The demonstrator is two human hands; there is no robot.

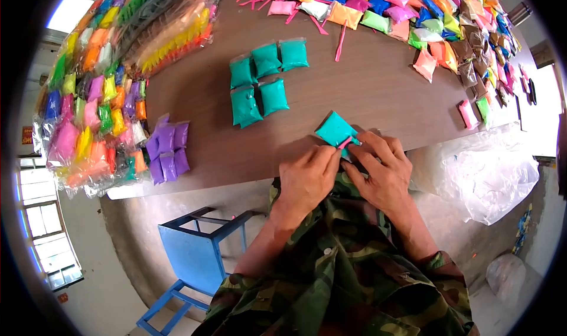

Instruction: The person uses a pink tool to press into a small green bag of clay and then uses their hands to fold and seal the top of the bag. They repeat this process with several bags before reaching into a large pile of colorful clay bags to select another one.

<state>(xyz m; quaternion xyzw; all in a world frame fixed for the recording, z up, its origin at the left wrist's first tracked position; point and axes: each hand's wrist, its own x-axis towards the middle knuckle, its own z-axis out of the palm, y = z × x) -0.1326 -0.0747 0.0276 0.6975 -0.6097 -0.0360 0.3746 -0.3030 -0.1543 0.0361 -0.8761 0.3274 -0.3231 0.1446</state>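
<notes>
The brown tabletop [378, 94] carries sorted goods: a large heap of mixed colour packets [449, 23] far right, a bagged bundle [88, 111] at left, five teal packets [263, 79] grouped in the middle, probably kept together by colour. At the near edge both hands meet over one teal packet [335, 129]. The left hand [307, 179] pinches its lower corner, and the right hand [384, 173], fingers bent, closes its grip on a pink stick [345, 142] against it.
</notes>
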